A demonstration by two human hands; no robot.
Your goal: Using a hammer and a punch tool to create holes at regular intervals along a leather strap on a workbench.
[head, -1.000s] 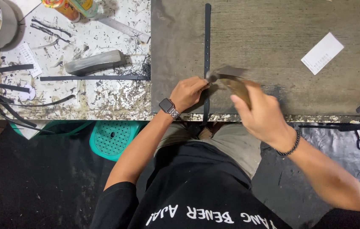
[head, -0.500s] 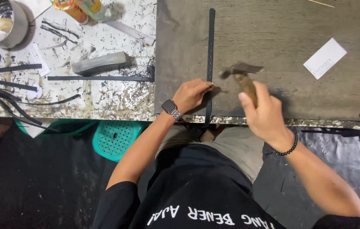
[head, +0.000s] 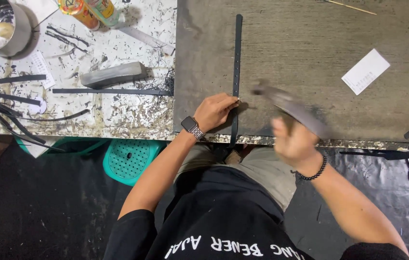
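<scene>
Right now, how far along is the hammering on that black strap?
Done: the black strap lies flat on the grey board. In hand: the left hand pins it while the right hand swings the blurred hammer. How much remains can't be told.

left hand (head: 215,110) flat, fingers extended, right hand (head: 293,140) clenched, blurred
</scene>
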